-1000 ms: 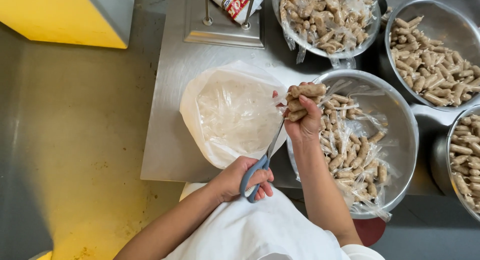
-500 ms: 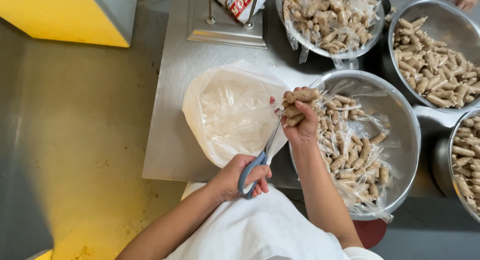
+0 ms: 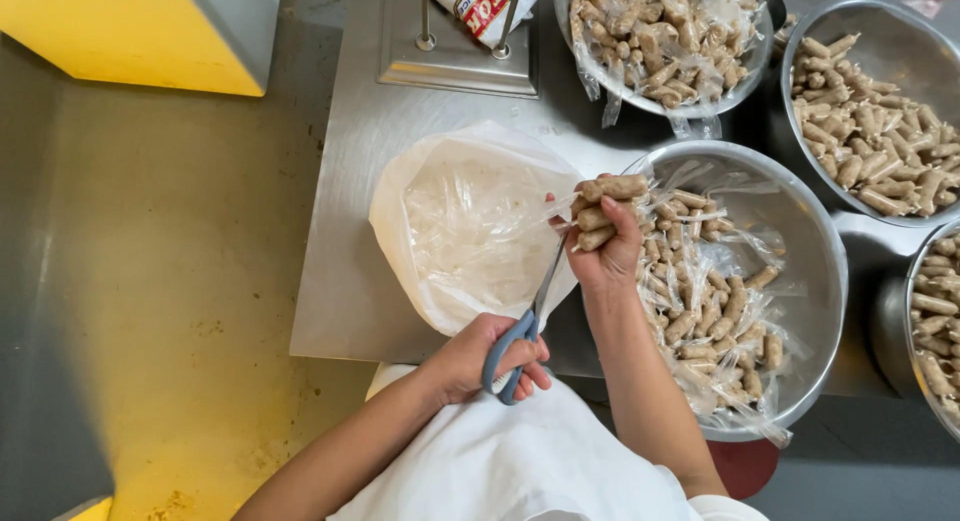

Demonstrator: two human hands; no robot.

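Snipping is judged best done w/ scissors point(image 3: 530, 316), gripped closed in left hand point(image 3: 480, 356), blades kept close to wrapped sausage pack point(image 3: 605, 213) clenched in right hand point(image 3: 605, 251) over steel bowl point(image 3: 830, 271), near plastic bag point(image 3: 470, 231), fingers kept clear.

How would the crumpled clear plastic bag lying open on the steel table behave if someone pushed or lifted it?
The crumpled clear plastic bag looks thin and wrinkled, so it would probably flop and fold when lifted. It appears to hold only loose film, so it is likely light and would slide across the smooth steel table when pushed. It seems unlikely to roll.
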